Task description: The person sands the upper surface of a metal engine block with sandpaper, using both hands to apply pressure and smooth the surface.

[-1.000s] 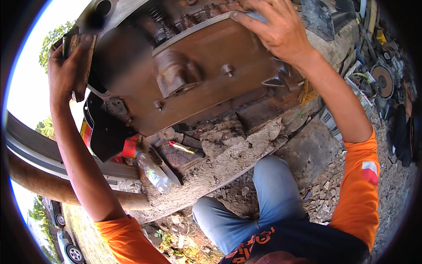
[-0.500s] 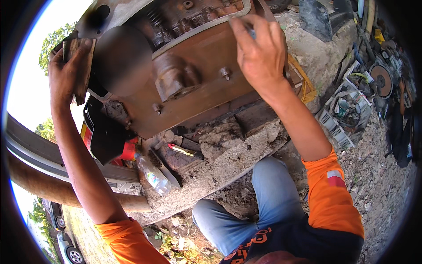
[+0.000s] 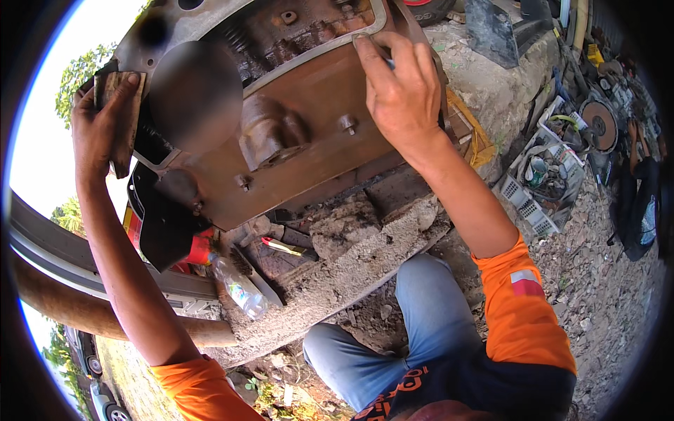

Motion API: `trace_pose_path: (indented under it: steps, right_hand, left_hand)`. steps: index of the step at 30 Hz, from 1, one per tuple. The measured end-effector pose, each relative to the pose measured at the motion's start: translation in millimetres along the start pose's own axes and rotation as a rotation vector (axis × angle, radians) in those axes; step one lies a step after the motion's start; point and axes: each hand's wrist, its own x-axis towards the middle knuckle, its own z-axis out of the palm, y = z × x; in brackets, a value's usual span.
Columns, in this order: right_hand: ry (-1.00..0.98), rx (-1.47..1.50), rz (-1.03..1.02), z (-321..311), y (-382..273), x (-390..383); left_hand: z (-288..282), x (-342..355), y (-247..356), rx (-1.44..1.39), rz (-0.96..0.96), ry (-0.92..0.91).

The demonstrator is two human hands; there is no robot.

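Note:
A large rusty brown engine block [image 3: 302,133] lies tilted on a rough concrete slab [image 3: 365,252]. My left hand [image 3: 98,130] grips a small worn wooden block [image 3: 121,119] against the engine's left end. My right hand [image 3: 397,88] rests on the engine's upper rim and pinches a small thin grey tool [image 3: 387,63] against the grey gasket edge; most of the tool is hidden by my fingers. Part of the engine's left side is blurred out.
Under the engine lie a clear plastic bottle [image 3: 239,288], a red can [image 3: 199,249], a wire brush [image 3: 246,266] and a red-and-yellow handled tool [image 3: 281,245]. A white basket of parts [image 3: 544,182] and scrap stand at right. A grey guard rail [image 3: 63,259] runs at left.
My right hand slid left along the engine's upper rim, from the right corner toward the middle. My left hand kept its grip on the wooden block.

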Motion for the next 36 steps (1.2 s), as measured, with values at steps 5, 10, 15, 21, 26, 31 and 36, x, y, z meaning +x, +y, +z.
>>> trace_pose_path:
  steps: [5,10,15,21,26,31,36]
  right_hand:
    - [0.036,-0.017,0.049,1,8,4]
    - [0.039,-0.011,0.047,0,7,3]
    - [0.067,-0.043,0.016,0,17,7]
    - [0.084,-0.044,0.002,4,19,4]
    - [0.075,-0.042,-0.018,1,19,5]
    - [0.03,-0.009,-0.032,-2,17,1]
    - [0.018,0.01,-0.055,0,18,-1]
  left_hand:
    - [-3,1,1,-0.013,-0.018,-0.033]
    - [-2,2,0,-0.028,0.025,-0.03]
    - [-4,2,2,-0.035,-0.034,-0.066]
    - [-4,2,3,-0.037,-0.009,-0.049]
    - [-5,1,4,-0.065,0.004,-0.053]
    - [-5,0,4,-0.065,-0.012,-0.07]
    - [-6,1,3,-0.049,-0.025,-0.078]
